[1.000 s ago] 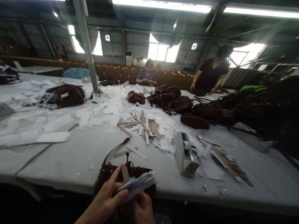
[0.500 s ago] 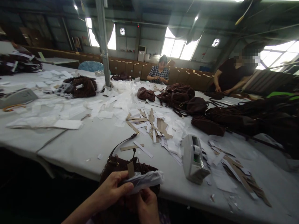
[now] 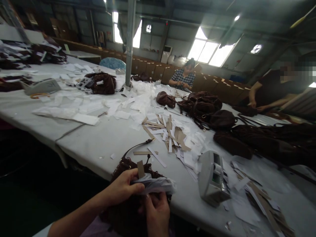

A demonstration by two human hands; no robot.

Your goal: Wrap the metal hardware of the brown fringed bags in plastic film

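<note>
At the table's near edge lies a dark brown handbag point(image 3: 123, 166), its strap point(image 3: 134, 147) stretched out over the white surface. My left hand point(image 3: 123, 187) pinches the end of a crumpled whitish plastic wrapping point(image 3: 160, 185) at the bag's opening. A small tan cardboard strip point(image 3: 140, 169) stands up beside those fingers. Just below the wrapping, my right hand point(image 3: 158, 209) has its thumb and fingers pressed together at the bag. What the right fingertips grip is hidden.
Paper and cardboard strips point(image 3: 170, 133) lie heaped beyond the bag. A grey tape dispenser point(image 3: 213, 177) stands to the right. Several brown bags point(image 3: 204, 107) are piled farther back. Two people work across the table, one in a checked shirt point(image 3: 184, 79).
The view has swung left and tilted, so the surroundings sit farther right. Both hands stay at the bag; the right fingers have shifted slightly under the wrapping.
</note>
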